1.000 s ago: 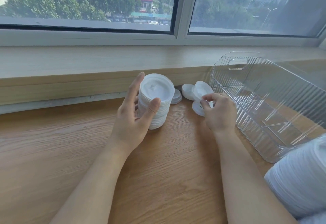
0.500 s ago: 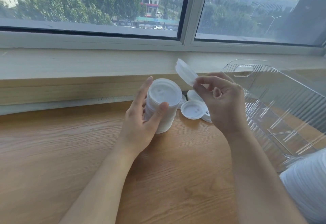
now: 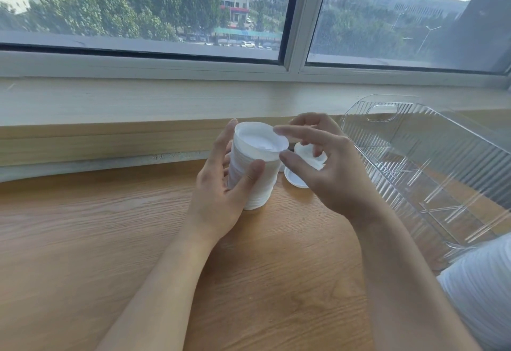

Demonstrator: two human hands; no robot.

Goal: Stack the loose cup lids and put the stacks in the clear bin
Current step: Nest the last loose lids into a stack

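Lid stack [image 3: 255, 168] upright on table [image 3: 83, 240], gripped by left hand [image 3: 221, 193], thumb on near side, fingers on far side. Top lid [image 3: 261, 140] touched at right rim by right hand [image 3: 329, 170], fingers spread, relaxed. Loose lids [image 3: 302, 157] just right of stack, partly hidden. Clear bin [image 3: 414, 157] at right, tilted.

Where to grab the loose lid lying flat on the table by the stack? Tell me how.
Take the loose lid by its raised rim, pinching from above on the near edge. It lies flat on the table, so only the rim gives purchase; the right hand hovers just over it.
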